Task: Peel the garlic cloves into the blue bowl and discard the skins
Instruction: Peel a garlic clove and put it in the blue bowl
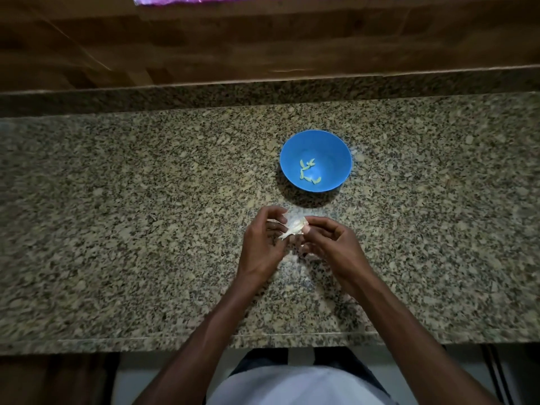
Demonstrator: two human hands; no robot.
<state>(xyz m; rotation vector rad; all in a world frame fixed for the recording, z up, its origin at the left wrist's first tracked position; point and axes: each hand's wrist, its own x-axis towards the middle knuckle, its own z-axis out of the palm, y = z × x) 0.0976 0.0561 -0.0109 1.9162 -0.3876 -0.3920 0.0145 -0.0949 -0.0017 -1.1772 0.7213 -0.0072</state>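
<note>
Bowl (316,141), far right of hands, holds several peeled cloves (309,171); left hand (263,244) and right hand (330,244) both pinch an unpeeled garlic piece (293,226) near the counter (117,200) middle; peeling unfinished, skins undiscarded.

One blue bowl (295,147) — two hands — several peeled cloves (309,171).

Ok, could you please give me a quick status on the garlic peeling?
Both hands, left and right, pinching one garlic piece over the counter. Peeled cloves in blue bowl. Nothing in the way.

Blue bowl (336,144) upright, holding several peeled cloves (308,171); a white, papery garlic piece (293,226) nearby.
</note>
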